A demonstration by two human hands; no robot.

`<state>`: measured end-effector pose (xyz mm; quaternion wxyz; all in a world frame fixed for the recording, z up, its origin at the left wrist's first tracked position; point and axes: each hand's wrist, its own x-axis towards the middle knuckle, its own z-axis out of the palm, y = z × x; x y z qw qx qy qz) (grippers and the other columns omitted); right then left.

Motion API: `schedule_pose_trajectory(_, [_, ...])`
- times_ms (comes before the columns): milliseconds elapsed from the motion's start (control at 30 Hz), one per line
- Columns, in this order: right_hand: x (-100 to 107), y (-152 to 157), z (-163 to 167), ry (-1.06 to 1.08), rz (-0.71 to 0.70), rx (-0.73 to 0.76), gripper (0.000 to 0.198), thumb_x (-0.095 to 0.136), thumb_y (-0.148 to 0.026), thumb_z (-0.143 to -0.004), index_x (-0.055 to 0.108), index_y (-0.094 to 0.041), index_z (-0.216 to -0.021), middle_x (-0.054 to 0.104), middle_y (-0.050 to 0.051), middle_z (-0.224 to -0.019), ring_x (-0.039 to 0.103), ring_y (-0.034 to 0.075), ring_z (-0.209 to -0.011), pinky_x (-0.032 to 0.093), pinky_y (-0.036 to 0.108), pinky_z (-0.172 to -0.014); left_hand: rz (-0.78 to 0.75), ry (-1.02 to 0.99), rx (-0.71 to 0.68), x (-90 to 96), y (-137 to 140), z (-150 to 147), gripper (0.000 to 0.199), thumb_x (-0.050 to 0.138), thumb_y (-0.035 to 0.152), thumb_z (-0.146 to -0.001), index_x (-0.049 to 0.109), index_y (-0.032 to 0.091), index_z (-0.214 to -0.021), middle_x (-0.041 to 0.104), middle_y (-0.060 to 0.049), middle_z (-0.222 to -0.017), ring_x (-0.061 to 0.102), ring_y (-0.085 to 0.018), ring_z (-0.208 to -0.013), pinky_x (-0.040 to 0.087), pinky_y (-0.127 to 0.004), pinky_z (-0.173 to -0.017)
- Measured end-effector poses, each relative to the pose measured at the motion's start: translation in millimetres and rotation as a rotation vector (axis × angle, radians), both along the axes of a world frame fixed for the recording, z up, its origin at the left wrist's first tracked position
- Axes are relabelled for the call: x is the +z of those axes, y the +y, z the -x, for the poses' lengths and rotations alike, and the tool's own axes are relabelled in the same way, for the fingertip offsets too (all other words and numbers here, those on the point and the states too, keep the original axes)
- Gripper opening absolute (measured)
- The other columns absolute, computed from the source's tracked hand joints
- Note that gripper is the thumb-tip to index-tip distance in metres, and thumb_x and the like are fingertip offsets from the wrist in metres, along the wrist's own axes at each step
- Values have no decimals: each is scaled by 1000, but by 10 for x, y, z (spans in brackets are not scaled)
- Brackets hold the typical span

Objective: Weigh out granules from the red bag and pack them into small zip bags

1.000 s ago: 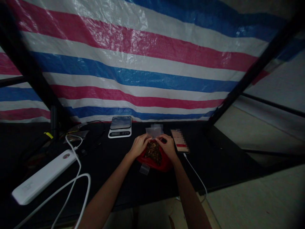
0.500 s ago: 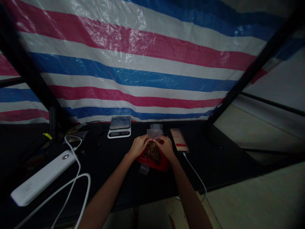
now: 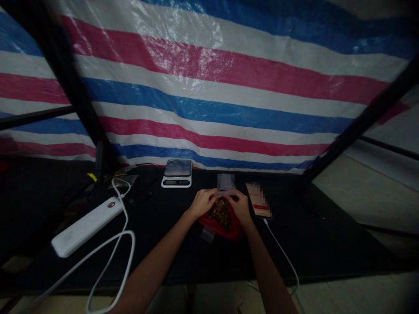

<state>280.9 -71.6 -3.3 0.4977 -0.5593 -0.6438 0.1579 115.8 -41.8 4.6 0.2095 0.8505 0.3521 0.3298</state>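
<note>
A red plastic bag (image 3: 233,232) lies open on the black table, with a heap of small brown and tan dried pieces (image 3: 221,213) in it. I cannot tell what kind they are. Over its far edge, my left hand (image 3: 204,203) and my right hand (image 3: 239,205) pinch a small clear plastic bag (image 3: 225,192) from either side. Fingers cover most of that bag, so its inside is hidden. Just beyond it lies a second clear bag (image 3: 225,181), and another clear bag (image 3: 207,234) lies at the red bag's near left edge.
A white kitchen scale (image 3: 177,174) stands at the back left. To the right lies a phone (image 3: 258,200) with a white cable. A white power bank (image 3: 87,226) with a looping cable (image 3: 132,244) is on the left. Behind the table hangs a striped tarp (image 3: 209,104) between black posts.
My view has turned slightly left, so everything sits further right. The clear bag's upper part, upright between my hands before, now shows only as a low strip. Both hands keep their grip.
</note>
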Motion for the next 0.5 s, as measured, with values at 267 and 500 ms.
schedule_pose_trajectory(267, [-42,49,-49,102,43,-103,22,63,-36,-62,64,-15,-69,64,6,-76,57,21,-76,41,36,-76,33,-16,149,-4,-12,14,31,40,31,-83,67,18,-76,66,-1,-68,58,-11,-62,36,-19,-59])
schedule_pose_trajectory(500, [-22,54,-81,431,209,18,45,67,-36,-60,52,-18,-98,59,-4,-62,57,14,-60,44,27,-61,94,-118,163,38,13,126,37,49,51,-73,66,18,-77,64,1,-64,55,-9,-57,34,-17,-53])
